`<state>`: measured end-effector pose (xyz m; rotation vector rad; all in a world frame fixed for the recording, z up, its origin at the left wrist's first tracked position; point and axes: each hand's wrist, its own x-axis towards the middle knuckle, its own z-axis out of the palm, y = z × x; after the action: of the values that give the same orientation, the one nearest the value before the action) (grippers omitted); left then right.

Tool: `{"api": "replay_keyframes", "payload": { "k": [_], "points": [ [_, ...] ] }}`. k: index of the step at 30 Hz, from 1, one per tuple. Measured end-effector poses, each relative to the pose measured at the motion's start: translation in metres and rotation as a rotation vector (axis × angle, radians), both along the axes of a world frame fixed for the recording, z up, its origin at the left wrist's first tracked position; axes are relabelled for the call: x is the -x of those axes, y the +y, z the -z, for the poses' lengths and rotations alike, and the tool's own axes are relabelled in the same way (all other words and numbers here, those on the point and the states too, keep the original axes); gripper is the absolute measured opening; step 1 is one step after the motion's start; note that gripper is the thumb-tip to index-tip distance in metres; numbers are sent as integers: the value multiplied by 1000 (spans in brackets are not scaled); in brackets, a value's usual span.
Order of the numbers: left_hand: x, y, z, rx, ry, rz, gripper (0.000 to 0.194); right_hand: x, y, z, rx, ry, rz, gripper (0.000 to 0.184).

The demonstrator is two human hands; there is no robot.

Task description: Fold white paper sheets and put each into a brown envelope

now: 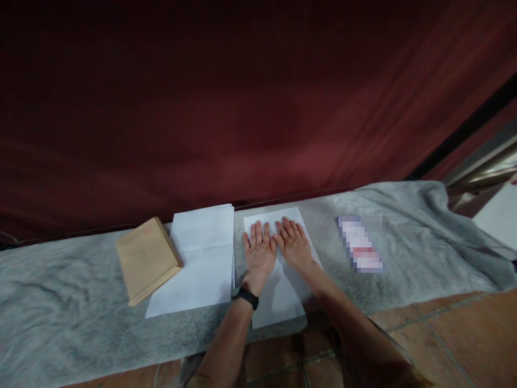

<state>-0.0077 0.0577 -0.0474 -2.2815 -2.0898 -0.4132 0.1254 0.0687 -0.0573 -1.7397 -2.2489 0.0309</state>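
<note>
Both palms lie flat on a white sheet of paper point(278, 302), which rests on a grey cloth. My left hand point(259, 252), with a dark band on its wrist, presses on the sheet's left half, fingers stretched forward. Beside it, my right hand point(295, 245) lies spread on the upper right part, the two thumbs touching or nearly so. Parts of the paper are hidden under the hands. Just left of them is a stack of white sheets point(204, 269) with a crease across the middle.
A pile of brown envelopes point(147, 258) overlaps the left side of the white stack. To the right lies a blurred purple-and-white item point(361, 245). The grey cloth point(60, 302) covers a narrow bench-like surface. Behind it hangs a dark red curtain point(242, 118); a tiled floor point(456, 328) is in front.
</note>
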Motion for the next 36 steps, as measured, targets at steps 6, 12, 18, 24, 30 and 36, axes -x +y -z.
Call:
{"api": "replay_keyframes", "payload": {
  "k": [6,12,18,24,30,36],
  "points": [
    [12,-3,2,42,88,-80,61,-18,5,7,-65,7,112,62],
    [19,-8,2,2,62,-112,63,-49,0,9,-95,-8,145,62],
    [13,-29,-6,-26,39,-44,60,-53,-27,-1,-104,24,76,59],
    [-4,-77,0,-30,68,228,59,-25,-77,1,-87,67,-194,56],
    [-1,-89,6,-31,80,227,60,-32,-89,6,-122,17,-191,61],
    [12,-86,2,-52,51,173,61,-51,-81,4,-113,-21,-110,63]
  ]
}}
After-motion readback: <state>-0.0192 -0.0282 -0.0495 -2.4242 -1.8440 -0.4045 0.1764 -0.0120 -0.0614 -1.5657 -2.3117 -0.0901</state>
